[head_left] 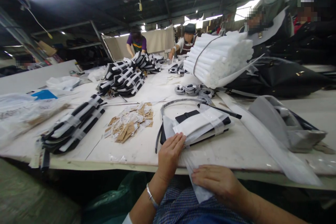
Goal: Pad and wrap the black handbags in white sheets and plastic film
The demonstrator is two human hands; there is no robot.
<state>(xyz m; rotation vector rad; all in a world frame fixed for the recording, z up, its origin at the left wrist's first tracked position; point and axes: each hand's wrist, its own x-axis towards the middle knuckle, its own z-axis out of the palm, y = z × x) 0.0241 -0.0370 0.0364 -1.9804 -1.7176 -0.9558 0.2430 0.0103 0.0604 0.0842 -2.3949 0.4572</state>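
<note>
A flat black folded piece, which looks like a bag with a long strap (194, 100), lies at the table's front edge, partly covered by white wrapping (196, 121). My left hand (170, 154) presses on the wrapping's near left corner, fingers together and thumb hidden. From there a translucent sheet (191, 162) hangs over the edge towards my lap. My right hand (219, 180) has its fingers closed on the sheet's right side; its thumb is out of sight. To the left lies a loose pile of brown and white tags (128, 123) with strings.
Wrapped black pieces (76, 124) lie at the left, with a bigger stack (123, 77) behind. A bundle of white rolls (215, 57), coiled straps (191, 89) and a grey tape dispenser (286, 122) stand rightward. Two co-workers (138, 43) work at the far side.
</note>
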